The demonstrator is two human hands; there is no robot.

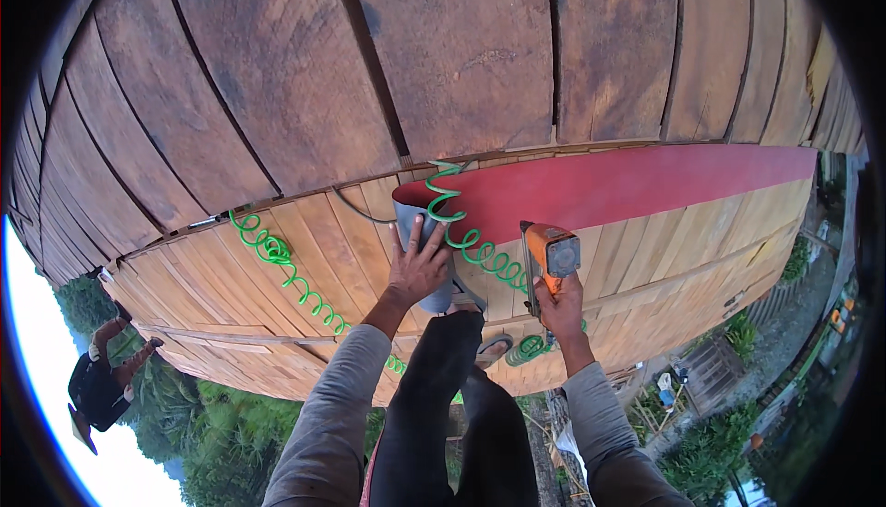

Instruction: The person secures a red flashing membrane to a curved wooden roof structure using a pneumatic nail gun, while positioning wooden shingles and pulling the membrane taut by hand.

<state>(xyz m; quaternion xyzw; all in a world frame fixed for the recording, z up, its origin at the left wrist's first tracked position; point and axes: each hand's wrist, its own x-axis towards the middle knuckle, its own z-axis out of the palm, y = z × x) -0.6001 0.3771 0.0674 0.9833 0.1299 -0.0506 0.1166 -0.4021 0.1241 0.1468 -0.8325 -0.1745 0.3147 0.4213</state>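
- One bare left hand (pixel 422 265), head view: fingers spread, flat on grey-and-red rolled sheet (pixel 437 298).
- Bare right hand (pixel 560 308): gripping orange-and-black handheld nail gun (pixel 556 256).
- Sheet's red stretch runs right from roll, over pale wooden planks (pixel 651 249).

We're outdoors here, on a building site, up on what looks like a timber roof (pixel 480 55): pale boards (pixel 198 276) spread beneath the right grip (pixel 560 307), which wields a nail gun (pixel 556 256); red sheeting (pixel 637 189) lies just beyond it, treetops (pixel 235 438) well to its left, ground (pixel 784 359) below, rightward.
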